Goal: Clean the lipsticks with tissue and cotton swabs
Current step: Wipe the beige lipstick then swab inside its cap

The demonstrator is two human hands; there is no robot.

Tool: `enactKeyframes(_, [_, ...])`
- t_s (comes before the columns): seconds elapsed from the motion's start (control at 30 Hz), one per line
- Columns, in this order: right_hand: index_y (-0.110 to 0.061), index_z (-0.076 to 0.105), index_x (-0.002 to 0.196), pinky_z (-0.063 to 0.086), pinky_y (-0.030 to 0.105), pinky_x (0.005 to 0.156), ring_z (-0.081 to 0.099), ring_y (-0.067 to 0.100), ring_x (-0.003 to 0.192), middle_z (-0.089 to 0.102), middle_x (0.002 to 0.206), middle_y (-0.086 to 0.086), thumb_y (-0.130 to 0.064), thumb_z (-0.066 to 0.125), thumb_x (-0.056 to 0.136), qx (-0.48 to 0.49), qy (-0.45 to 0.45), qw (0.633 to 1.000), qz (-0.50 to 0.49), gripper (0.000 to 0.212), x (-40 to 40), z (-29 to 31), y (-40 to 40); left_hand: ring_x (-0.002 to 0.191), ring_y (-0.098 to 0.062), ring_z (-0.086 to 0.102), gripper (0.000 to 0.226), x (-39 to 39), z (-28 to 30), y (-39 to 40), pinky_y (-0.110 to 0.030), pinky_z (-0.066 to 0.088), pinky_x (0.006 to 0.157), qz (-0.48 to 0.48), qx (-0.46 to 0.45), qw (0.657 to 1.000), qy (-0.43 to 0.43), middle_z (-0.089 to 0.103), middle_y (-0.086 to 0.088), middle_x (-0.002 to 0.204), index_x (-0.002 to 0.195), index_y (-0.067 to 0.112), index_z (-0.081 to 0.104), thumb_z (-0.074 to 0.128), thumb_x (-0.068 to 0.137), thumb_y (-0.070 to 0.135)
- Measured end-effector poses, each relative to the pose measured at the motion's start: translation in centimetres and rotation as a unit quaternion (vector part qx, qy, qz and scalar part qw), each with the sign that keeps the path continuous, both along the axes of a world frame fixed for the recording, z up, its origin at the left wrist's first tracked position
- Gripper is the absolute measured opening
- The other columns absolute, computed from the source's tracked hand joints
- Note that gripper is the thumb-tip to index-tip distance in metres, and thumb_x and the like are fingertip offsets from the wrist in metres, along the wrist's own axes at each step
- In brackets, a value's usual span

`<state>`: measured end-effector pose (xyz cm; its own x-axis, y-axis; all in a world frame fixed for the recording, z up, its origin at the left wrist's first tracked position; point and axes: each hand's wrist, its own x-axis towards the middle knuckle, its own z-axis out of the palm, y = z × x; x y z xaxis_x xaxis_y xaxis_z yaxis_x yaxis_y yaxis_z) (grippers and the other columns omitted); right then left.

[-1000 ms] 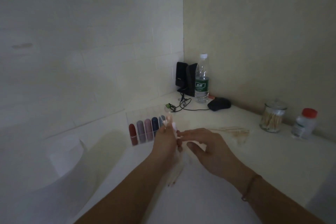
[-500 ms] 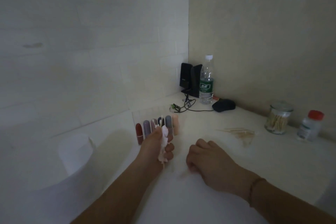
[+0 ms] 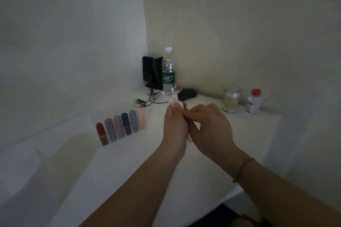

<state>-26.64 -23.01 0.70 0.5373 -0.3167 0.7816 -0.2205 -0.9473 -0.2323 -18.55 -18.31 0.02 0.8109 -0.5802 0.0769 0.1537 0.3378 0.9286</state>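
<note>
Head view, hands: left hand (image 3: 174, 127) and right hand (image 3: 210, 127) meet in the middle of the frame, raised above the table (image 3: 221, 162), likely so the work sits close under the eyes
Left hand: fingers curled round a pale, slim lipstick (image 3: 178, 106) with what looks like tissue about it; its tip sticks up above the knuckles, a thin swab (image 3: 171, 94) seems to rise beside it, blurred
Right hand: fingertips pinched at the lipstick's upper end, as if to wipe or twist it; what they hold, if anything, I cannot tell
Row: six lipsticks (image 3: 121, 128) lie side by side in a clear tray left of centre, from red to peach, kept near the hands for easy swapping
Supplies: jar (image 3: 230, 100) of swabs and a red-capped bottle (image 3: 254, 101) stand at right, against the wall
Corner: water bottle (image 3: 168, 73), speakers (image 3: 152, 72), mouse (image 3: 187, 94) and cable sit at upper centre, well apart from the work
</note>
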Motion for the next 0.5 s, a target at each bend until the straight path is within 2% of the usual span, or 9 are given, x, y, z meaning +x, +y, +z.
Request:
enactKeyframes(0.07, [-0.023,0.072,0.108,0.047,0.032,0.064,0.053,0.022,0.079,0.066,0.087,-0.004,-0.014,0.057,0.078,-0.027,0.074,0.997,-0.004,0.035,-2.8,0.3,-1.7,0.078,-0.018,0.059,0.029,-1.8,0.6,-1.9,-0.033,0.048,0.072,-0.010,0.014,1.000,-0.018,0.061,-0.005,0.083,0.093,0.015,0.057,0.037,0.104,0.033])
enactKeyframes(0.13, [-0.018,0.068,0.115,0.045,0.032,0.079,0.052,0.020,0.092,0.062,0.099,-0.001,-0.011,0.057,0.078,0.020,0.108,0.993,0.034,0.038,-6.1,1.4,-3.3,0.071,-0.019,0.056,0.030,-4.4,1.7,-3.9,-0.032,0.044,0.061,-0.048,-0.001,0.999,-0.004,0.058,-0.005,0.075,0.093,0.011,0.056,0.035,0.104,0.030])
enactKeyframes(0.23, [-0.011,0.058,0.127,0.038,0.019,0.087,0.051,0.016,0.102,0.058,0.109,0.003,-0.018,0.058,0.087,0.086,0.028,0.993,0.071,0.041,-12.5,2.6,-4.7,0.048,-0.015,0.052,0.033,-9.6,4.3,-6.4,-0.026,0.035,0.045,-0.152,-0.034,0.987,0.048,0.058,-0.003,0.056,0.087,0.009,0.054,0.033,0.105,0.027])
enactKeyframes(0.3, [-0.005,0.053,0.130,0.040,0.028,0.093,0.050,0.022,0.112,0.054,0.121,0.008,-0.027,0.060,0.089,0.046,-0.021,0.998,0.045,0.047,-17.1,2.3,-4.9,0.038,-0.010,0.046,0.030,-13.6,6.0,-7.5,-0.021,0.031,0.041,-0.234,-0.059,0.965,0.105,0.052,0.003,0.048,0.081,0.014,0.048,0.033,0.105,0.025])
enactKeyframes(0.37, [-0.004,0.056,0.126,0.042,0.036,0.093,0.049,0.029,0.114,0.049,0.124,0.014,-0.036,0.066,0.086,-0.054,-0.027,0.998,-0.018,0.052,-21.4,1.2,-5.2,0.038,-0.009,0.040,0.029,-17.5,6.5,-8.5,-0.021,0.031,0.042,-0.325,-0.082,0.925,0.177,0.045,0.005,0.052,0.080,0.016,0.045,0.033,0.105,0.026])
enactKeyframes(0.43, [-0.008,0.062,0.119,0.046,0.037,0.083,0.052,0.030,0.103,0.049,0.119,0.012,-0.040,0.070,0.084,-0.134,-0.024,0.987,-0.085,0.049,-25.1,-0.2,-6.2,0.042,-0.010,0.038,0.028,-20.9,5.8,-9.4,-0.024,0.033,0.048,-0.383,-0.082,0.892,0.225,0.043,0.003,0.057,0.082,0.016,0.044,0.033,0.105,0.028])
enactKeyframes(0.5, [-0.006,0.069,0.109,0.048,0.038,0.074,0.056,0.030,0.091,0.055,0.110,0.012,-0.034,0.071,0.084,-0.152,-0.013,0.984,-0.094,0.038,-28.2,-1.5,-7.5,0.047,-0.011,0.038,0.027,-23.7,4.0,-10.6,-0.024,0.033,0.049,-0.409,-0.051,0.881,0.232,0.043,0.003,0.061,0.083,0.017,0.043,0.033,0.105,0.030])
